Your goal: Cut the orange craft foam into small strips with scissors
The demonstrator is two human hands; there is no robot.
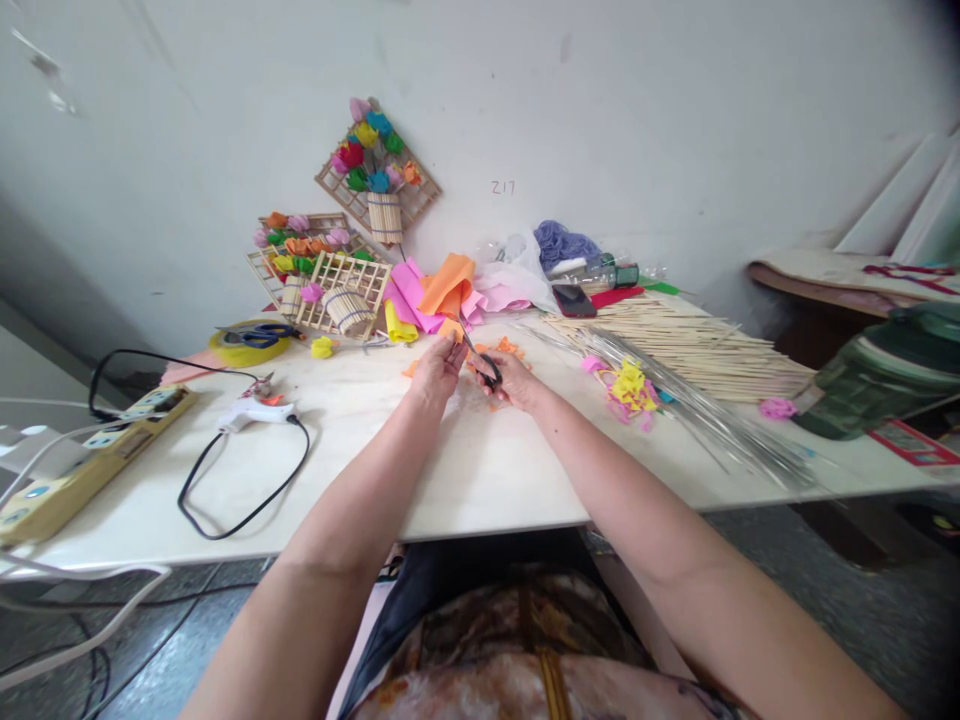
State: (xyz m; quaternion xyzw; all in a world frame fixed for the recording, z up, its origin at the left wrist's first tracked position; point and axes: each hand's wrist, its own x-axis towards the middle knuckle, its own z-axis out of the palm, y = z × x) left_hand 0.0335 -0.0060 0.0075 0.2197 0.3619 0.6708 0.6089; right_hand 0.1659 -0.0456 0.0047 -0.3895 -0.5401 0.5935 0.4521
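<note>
My left hand (441, 368) pinches a small piece of orange crepe paper (450, 328) over the middle of the table. Black-handled scissors (491, 372) are gripped in my right hand (511, 382), their blades pointing up and left to the orange piece. Whether the blades are closed on it, I cannot tell. Orange scraps (511, 348) lie on the table around and under my right hand. Just behind the hands rests a larger folded strip of orange crepe paper (448, 285), with pink paper (414, 295) and a yellow roll (401, 323) beside it.
Left are a white glue gun (259, 413), a power strip (97, 460), and yellow tape (251, 345) with scissors on it. Lattice panels with paper flowers (379, 165) lean at the wall. Right are thin sticks (690, 350), wires (697, 410), a phone (574, 300) and a green bottle (885, 375).
</note>
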